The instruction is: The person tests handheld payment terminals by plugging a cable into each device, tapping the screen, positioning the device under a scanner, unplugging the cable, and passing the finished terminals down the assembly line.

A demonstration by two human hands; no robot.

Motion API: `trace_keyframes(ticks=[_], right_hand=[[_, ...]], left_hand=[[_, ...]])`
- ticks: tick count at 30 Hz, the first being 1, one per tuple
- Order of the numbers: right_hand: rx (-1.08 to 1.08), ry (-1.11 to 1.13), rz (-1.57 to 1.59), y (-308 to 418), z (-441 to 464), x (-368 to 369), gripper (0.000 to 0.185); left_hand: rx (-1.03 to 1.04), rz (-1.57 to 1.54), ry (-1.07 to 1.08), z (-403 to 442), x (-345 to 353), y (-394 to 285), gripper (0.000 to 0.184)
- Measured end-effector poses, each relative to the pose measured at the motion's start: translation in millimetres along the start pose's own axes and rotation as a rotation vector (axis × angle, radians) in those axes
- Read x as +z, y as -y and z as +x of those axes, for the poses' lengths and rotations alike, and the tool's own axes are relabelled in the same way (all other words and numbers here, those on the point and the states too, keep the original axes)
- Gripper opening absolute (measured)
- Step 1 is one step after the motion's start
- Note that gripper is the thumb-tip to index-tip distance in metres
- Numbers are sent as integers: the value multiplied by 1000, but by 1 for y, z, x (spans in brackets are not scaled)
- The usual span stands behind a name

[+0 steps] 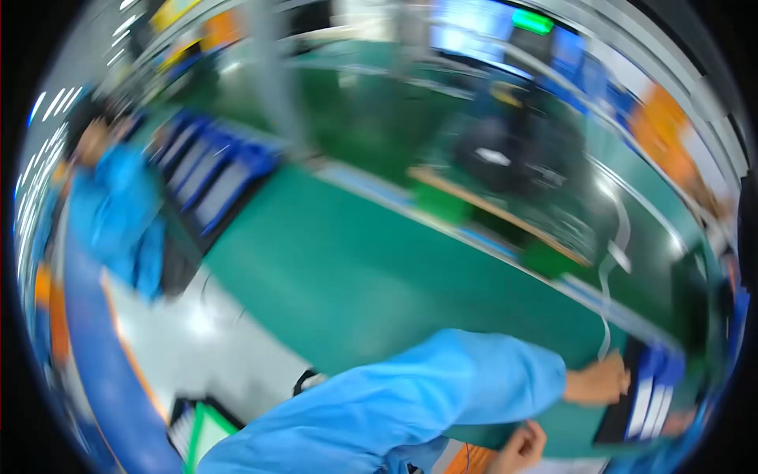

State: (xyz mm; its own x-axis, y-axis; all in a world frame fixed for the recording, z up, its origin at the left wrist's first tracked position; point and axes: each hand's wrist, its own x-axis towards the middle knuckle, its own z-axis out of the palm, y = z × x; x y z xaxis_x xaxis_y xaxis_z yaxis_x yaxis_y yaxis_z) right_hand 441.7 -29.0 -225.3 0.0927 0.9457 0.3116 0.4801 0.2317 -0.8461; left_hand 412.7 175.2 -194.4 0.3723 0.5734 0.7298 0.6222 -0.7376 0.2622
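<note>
My left arm, in a blue sleeve, stretches across the lower view to the right. At its end my left hand is closed, its fingers curled beside a black tray holding blue and white pieces. Blur hides what the fingers hold, if anything, and whether they touch the tray. Lower down, my right hand shows in part at the bottom edge with its fingers bent inward. I cannot make out anything in it. A white cable hangs down the table close to my left hand.
A green table spans the middle. At its far left stands another black tray with blue and white pieces, near a person in blue. Beyond the divider are a dark object, a wooden-edged shelf and a lit screen.
</note>
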Motion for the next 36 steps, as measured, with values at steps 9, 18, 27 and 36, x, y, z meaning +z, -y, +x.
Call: trace_keyframes(ticks=[9, 18, 27, 36], right_hand=[[42, 1572, 884, 220, 27, 93, 40], [371, 1905, 2288, 359, -68, 186, 66], [15, 1530, 1424, 329, -5, 190, 29], [641, 1128, 902, 219, 20, 257, 35]], left_hand=[[-121, -128, 320, -144, -184, 27, 19], [-333, -90, 196, -245, -305, 36, 23], [-271, -80, 227, -270, -328, 37, 23], [-321, -96, -441, -272, -417, 30, 14]])
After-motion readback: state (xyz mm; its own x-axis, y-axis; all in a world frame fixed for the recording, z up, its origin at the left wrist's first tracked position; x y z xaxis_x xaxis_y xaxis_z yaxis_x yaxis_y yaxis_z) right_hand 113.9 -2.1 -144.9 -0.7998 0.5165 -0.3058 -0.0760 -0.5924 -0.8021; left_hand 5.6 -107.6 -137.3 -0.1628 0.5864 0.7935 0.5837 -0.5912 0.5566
